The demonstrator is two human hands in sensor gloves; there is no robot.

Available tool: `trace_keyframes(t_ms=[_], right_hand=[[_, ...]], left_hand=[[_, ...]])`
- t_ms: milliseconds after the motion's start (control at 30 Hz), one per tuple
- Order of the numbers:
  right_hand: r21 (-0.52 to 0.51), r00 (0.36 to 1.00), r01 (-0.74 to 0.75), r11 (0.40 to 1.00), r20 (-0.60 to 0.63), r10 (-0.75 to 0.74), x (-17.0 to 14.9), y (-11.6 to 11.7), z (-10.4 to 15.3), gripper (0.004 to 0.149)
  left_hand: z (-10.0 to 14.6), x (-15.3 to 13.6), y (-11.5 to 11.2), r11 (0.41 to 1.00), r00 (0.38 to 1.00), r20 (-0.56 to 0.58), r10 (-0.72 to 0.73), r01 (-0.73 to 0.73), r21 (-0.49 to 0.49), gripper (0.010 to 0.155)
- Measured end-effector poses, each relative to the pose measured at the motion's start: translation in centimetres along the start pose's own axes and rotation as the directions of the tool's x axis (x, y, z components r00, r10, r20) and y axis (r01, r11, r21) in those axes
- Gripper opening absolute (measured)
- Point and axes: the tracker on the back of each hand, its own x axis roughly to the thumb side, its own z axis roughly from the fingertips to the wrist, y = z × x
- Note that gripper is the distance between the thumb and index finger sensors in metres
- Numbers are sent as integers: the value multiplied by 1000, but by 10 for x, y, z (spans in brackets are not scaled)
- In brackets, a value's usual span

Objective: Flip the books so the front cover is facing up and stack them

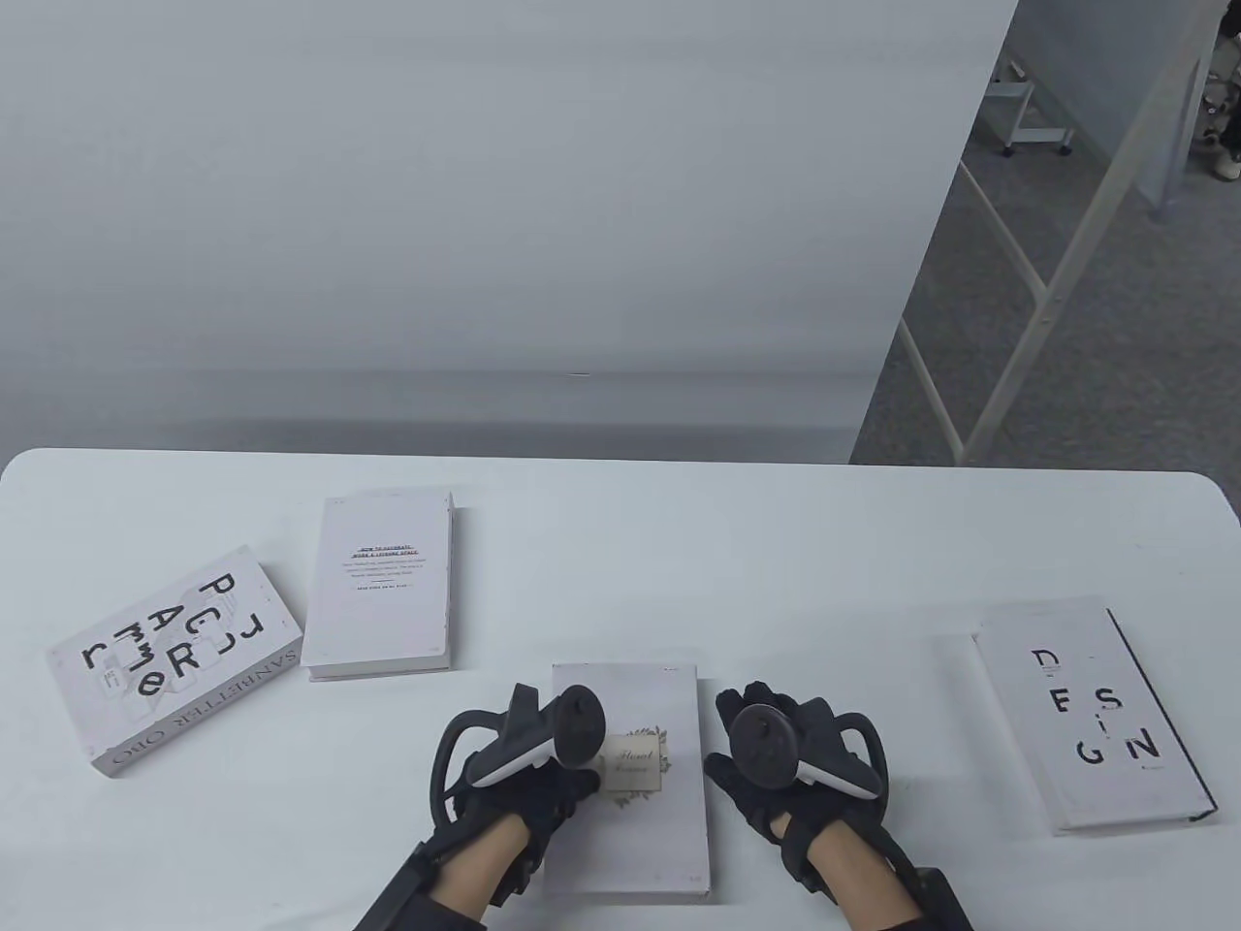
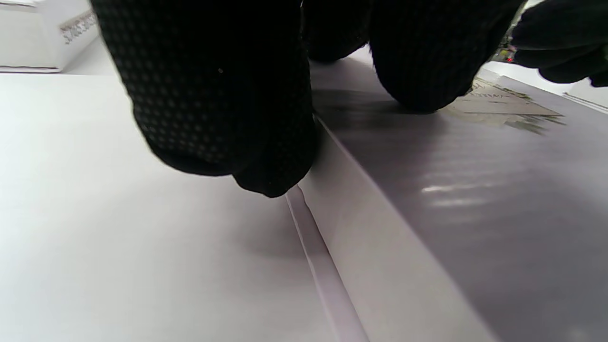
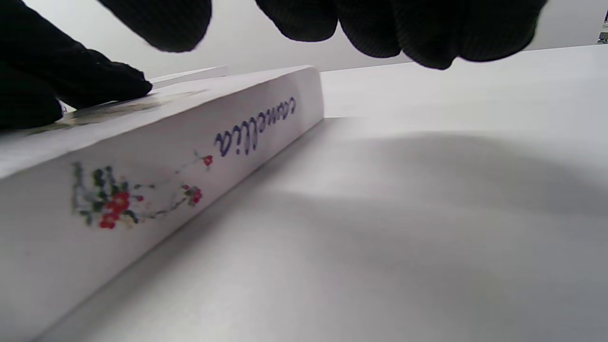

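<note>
A white book (image 1: 645, 805) with a small gold label lies flat at the table's front centre. My left hand (image 1: 572, 776) rests on its left side. In the left wrist view one finger (image 2: 228, 118) touches the book's left edge (image 2: 370, 247) and another (image 2: 418, 71) presses on the cover. My right hand (image 1: 737, 742) is just beside the book's right edge. In the right wrist view its fingers (image 3: 427, 28) hang spread above the table, touching nothing, next to the spine (image 3: 190, 156) that reads "camellia" with red flowers.
A book marked "DESIGN" (image 1: 1096, 718) lies at the right. A book with small centred text (image 1: 383, 582) and a book with scattered black letters (image 1: 175, 659) lie at the left. The table's right edge (image 1: 1226, 524) meets open floor.
</note>
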Motion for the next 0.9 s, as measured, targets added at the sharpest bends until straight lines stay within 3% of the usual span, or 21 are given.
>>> trace_keyframes(t_ms=[300, 500, 700, 900], right_hand=[[31, 997, 32, 999, -67, -30, 4, 5, -3, 73], [67, 978, 172, 983, -127, -163, 1, 9, -6, 74], [111, 972, 210, 971, -135, -194, -1, 14, -7, 80], [105, 955, 266, 958, -162, -247, -6, 16, -8, 80]], left_hand=[[11, -2, -2, 997, 1000, -21, -6, 7, 74, 81], [17, -28, -2, 979, 981, -30, 193, -191, 69, 80], [13, -42, -11, 896, 895, -44, 443, -443, 27, 87], [9, -44, -17, 890, 888, -65, 456, -455, 25, 80]])
